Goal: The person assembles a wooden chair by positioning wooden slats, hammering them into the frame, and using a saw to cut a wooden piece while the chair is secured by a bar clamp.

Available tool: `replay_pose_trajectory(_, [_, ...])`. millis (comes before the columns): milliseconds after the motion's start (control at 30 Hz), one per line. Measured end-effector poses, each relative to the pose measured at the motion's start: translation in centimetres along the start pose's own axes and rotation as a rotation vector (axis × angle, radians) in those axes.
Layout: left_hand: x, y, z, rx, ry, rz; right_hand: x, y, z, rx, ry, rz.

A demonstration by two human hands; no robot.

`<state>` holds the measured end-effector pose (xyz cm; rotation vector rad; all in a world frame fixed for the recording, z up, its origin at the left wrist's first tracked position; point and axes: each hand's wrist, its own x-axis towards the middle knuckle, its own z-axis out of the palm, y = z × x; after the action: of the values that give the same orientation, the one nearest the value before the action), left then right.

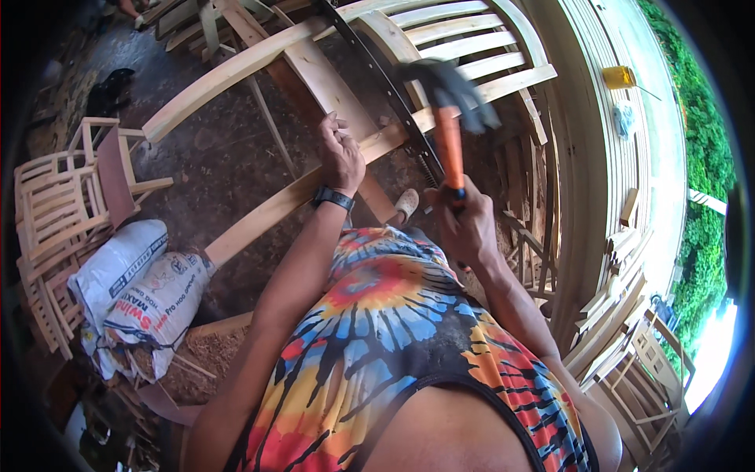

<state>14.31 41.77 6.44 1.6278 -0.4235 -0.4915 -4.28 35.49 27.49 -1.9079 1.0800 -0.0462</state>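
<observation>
My right hand [469, 224] grips the handle of a hammer [449, 145], which has an orange shaft and a dark head blurred by motion. The hammer is raised to the right of a wooden frame. My left hand [343, 161], with a dark watch on its wrist, rests at a long wooden rail [271, 208], its fingers drawn together; whatever they pinch is too small to make out. Just beyond that hand, a wide flat board [330, 82] joins the rail to another rail [228, 77]. A long black perforated metal bar [381, 67] crosses the frame.
Slatted wooden pieces [464, 35] lie at the far side. On the left are stacked chair frames [59, 197] and filled white sacks [161, 299]. Stacked boards [586, 157] line the right, with a yellow container [619, 77] on the ledge. Sawdust [212, 358] lies low on the left.
</observation>
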Motion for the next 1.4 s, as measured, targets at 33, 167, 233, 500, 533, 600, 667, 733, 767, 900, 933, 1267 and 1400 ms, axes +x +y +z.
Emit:
replay_pose_trajectory(33, [0.1,-0.5,-0.1,0.096,0.019,0.077,-0.6,-0.6,0.5,0.062,0.103,-0.064])
replay_pose_trajectory(167, [0.2,-1.1,0.6,0.119,0.012,0.195,0.1,6.0,4.5,-0.036,0.081,0.054])
replay_pose_trajectory(233, [-0.6,-0.9,0.5,0.137,-0.01,0.217,0.9,6.6,4.5,-0.134,-0.003,0.053])
replay_pose_trajectory(500, [0.0,-0.9,0.5,0.078,-0.017,0.193,-1.4,3.7,5.4,0.001,0.189,0.111])
replay_pose_trajectory(533, [-0.2,-0.8,0.7,0.071,-0.023,0.196,-1.0,5.2,6.0,-0.091,0.103,0.165])
replay_pose_trajectory(600, [-0.4,-0.5,0.6,0.162,-0.012,0.216,1.0,3.9,3.9,-0.088,-0.069,0.354])
replay_pose_trajectory(667, [-0.4,-0.8,0.2,0.166,0.008,0.241,0.7,2.1,2.9,-0.033,0.052,0.217])
replay_pose_trajectory(733, [0.3,-1.4,-0.5,0.219,0.019,0.294,-0.8,0.2,3.3,0.002,0.151,0.147])
replay_pose_trajectory(767, [0.2,-0.9,-0.6,0.213,0.004,0.282,-1.3,-0.2,3.6,0.042,0.278,0.094])
replay_pose_trajectory(900, [0.0,0.3,-0.3,0.197,0.002,0.298,0.3,3.5,4.8,-0.143,-0.165,0.379])
replay_pose_trajectory(933, [-0.1,0.4,-0.4,0.197,0.0,0.306,0.4,3.4,4.2,-0.139,-0.159,0.375])
replay_pose_trajectory(1267, [0.8,-1.8,1.2,0.192,0.044,0.15,-0.6,10.9,-9.5,0.11,0.264,0.078])
replay_pose_trajectory(1400, [-2.0,3.5,7.3,0.377,-0.004,0.154,4.6,19.8,-16.4,-0.123,0.345,-0.013])
